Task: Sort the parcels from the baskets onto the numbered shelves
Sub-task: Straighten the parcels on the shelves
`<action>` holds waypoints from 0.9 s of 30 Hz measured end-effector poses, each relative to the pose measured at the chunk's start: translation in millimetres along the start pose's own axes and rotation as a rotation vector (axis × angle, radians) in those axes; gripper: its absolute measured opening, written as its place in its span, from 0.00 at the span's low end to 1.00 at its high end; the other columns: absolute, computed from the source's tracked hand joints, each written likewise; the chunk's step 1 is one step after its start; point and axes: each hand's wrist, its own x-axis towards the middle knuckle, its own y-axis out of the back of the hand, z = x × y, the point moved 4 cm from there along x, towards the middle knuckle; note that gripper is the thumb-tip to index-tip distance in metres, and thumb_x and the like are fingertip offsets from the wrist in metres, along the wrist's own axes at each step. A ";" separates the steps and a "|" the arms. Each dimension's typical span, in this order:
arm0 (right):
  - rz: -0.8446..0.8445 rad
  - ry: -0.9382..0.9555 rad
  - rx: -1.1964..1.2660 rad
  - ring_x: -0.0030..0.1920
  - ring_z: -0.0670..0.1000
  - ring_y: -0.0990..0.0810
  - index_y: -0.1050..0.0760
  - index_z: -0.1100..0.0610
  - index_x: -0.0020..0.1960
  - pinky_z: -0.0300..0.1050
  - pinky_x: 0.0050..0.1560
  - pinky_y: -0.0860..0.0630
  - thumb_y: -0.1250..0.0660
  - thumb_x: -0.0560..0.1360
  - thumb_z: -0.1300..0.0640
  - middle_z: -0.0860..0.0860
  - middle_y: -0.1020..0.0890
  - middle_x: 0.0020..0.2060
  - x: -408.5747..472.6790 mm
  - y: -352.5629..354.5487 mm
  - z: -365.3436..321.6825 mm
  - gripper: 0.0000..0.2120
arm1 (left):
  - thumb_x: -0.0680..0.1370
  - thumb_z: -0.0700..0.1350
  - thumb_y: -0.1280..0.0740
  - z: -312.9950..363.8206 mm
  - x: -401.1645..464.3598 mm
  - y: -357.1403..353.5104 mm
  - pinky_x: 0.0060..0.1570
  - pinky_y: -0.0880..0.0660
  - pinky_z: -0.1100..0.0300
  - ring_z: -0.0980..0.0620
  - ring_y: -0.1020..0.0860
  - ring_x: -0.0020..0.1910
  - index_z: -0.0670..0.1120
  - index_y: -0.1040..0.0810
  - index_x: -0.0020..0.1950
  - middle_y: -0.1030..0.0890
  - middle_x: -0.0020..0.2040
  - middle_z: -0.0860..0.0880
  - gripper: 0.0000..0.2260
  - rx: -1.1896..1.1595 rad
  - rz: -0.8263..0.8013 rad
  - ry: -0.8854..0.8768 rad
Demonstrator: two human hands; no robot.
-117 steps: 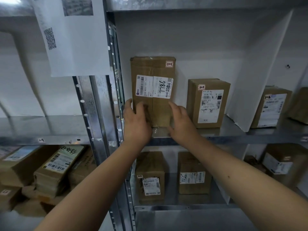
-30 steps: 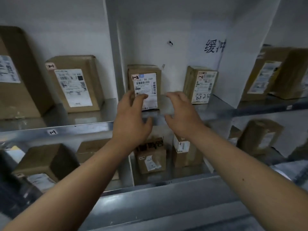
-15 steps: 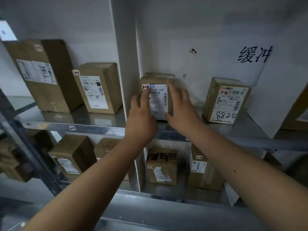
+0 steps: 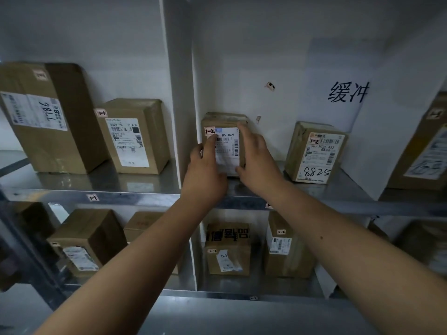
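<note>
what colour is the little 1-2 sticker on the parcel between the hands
Pale pink with black handwriting, clearest in the head view: the sticker sits at the parcel's upper left corner.

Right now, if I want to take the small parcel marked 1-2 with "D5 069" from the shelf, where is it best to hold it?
Grip the small parcel by its two narrow side faces, coming straight from the front. It stands upright on the shelf with the label facing out. The divider panel crowds its left side, so likely slide it forward first; the right side has free space.

Metal shelf (image 4: 135, 187): four upright cardboard parcels; white divider (image 4: 177, 93) separates left pair from right pair.
</note>
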 end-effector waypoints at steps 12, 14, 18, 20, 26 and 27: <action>-0.006 -0.066 -0.020 0.72 0.55 0.28 0.58 0.45 0.85 0.38 0.64 0.35 0.28 0.78 0.65 0.58 0.36 0.79 -47.7 12.0 0.3 0.50 | 0.77 0.42 0.27 0.4 -27.8 -1.5 0.74 0.31 0.40 0.37 0.39 0.80 0.52 0.47 0.85 0.49 0.85 0.44 0.42 0.052 -0.046 -0.112; 0.030 -0.060 -0.036 0.72 0.56 0.28 0.54 0.47 0.86 0.40 0.64 0.35 0.28 0.78 0.65 0.58 0.35 0.77 -63.0 21.8 6.7 0.48 | 0.78 0.42 0.27 9.5 -39.1 -4.7 0.75 0.33 0.43 0.37 0.42 0.82 0.51 0.44 0.84 0.49 0.85 0.42 0.39 0.069 -0.019 -0.160; 0.078 -0.112 -0.012 0.76 0.54 0.34 0.52 0.45 0.85 0.44 0.73 0.37 0.29 0.79 0.63 0.56 0.35 0.78 -87.3 52.7 25.8 0.45 | 0.78 0.40 0.28 38.3 -46.4 -19.4 0.77 0.35 0.44 0.38 0.42 0.81 0.49 0.39 0.82 0.43 0.83 0.41 0.35 0.036 -0.024 -0.248; 0.100 -0.133 -0.001 0.77 0.53 0.36 0.50 0.45 0.85 0.46 0.78 0.39 0.30 0.79 0.62 0.55 0.36 0.79 -96.9 69.8 37.8 0.43 | 0.77 0.42 0.26 56.0 -46.3 -29.9 0.77 0.34 0.45 0.41 0.40 0.80 0.51 0.40 0.81 0.41 0.83 0.43 0.36 0.006 -0.043 -0.264; 0.203 -0.164 -0.047 0.73 0.53 0.31 0.43 0.50 0.84 0.42 0.74 0.33 0.28 0.76 0.65 0.55 0.33 0.75 -107.2 113.1 80.7 0.41 | 0.78 0.43 0.27 111.4 -37.5 -68.9 0.75 0.34 0.48 0.41 0.39 0.81 0.54 0.42 0.82 0.41 0.83 0.43 0.37 -0.042 -0.044 -0.313; 0.214 -0.160 -0.063 0.73 0.54 0.31 0.42 0.51 0.83 0.42 0.73 0.33 0.28 0.75 0.65 0.56 0.33 0.74 -104.9 118.9 88.4 0.42 | 0.77 0.41 0.27 119.9 -34.6 -74.3 0.75 0.34 0.48 0.41 0.39 0.80 0.52 0.40 0.82 0.40 0.82 0.42 0.37 -0.050 -0.035 -0.326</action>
